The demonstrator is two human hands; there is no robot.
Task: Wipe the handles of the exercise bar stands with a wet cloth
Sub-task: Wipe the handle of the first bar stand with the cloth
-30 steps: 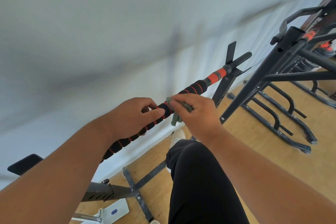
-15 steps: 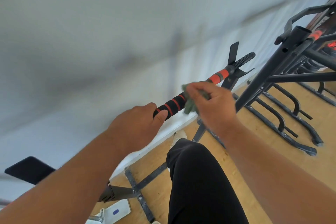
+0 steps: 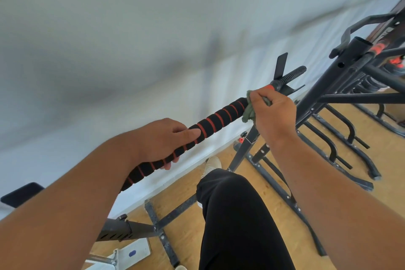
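Head view: cloth (image 3: 249, 112) under right-hand fingers (image 3: 259, 96) against handle (image 3: 219, 117)

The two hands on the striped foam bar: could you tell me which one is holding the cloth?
The right hand, at the bar's far end; it grips the green cloth. The left hand holds bare foam.

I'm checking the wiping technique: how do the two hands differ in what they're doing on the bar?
The left hand grips the bare foam handle; the right hand holds a green cloth around it. The left hand sits lower on the bar, the right hand higher, near its threaded end. Both curl around the same bar.
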